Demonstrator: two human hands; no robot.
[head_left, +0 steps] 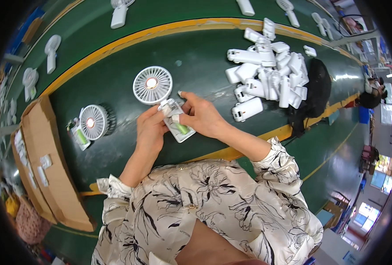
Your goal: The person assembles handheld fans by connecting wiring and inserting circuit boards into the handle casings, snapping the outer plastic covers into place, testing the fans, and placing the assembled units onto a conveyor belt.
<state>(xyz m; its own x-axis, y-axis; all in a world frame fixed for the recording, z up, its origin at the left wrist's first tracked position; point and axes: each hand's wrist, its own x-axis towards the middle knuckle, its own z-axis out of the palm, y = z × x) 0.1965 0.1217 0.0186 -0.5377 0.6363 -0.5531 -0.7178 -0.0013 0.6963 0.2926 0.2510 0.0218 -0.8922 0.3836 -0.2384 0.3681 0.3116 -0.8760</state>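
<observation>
A small white handheld fan (pixel 153 85) lies in front of me, its round grille pointing away and its open handle (pixel 174 110) toward me. Inside the handle a green battery cell (pixel 183 129) shows. My left hand (pixel 150 130) is closed on the left side of the handle near its neck. From the right, my right hand (pixel 203 115) grips the handle, thumb over the inside and index finger reaching toward the grille. Its thumb hides part of the inside. Left of my hands lies a second fan (pixel 93 123) with its battery exposed.
A heap of white plastic handle shells (pixel 266 75) lies at the right, beside a black cloth-like item (pixel 318 90). At the left stands an open cardboard box (pixel 63 176) holding small white parts. Beyond a yellow edge strip (pixel 191 25), more fans (pixel 52 53) lie on a green surface.
</observation>
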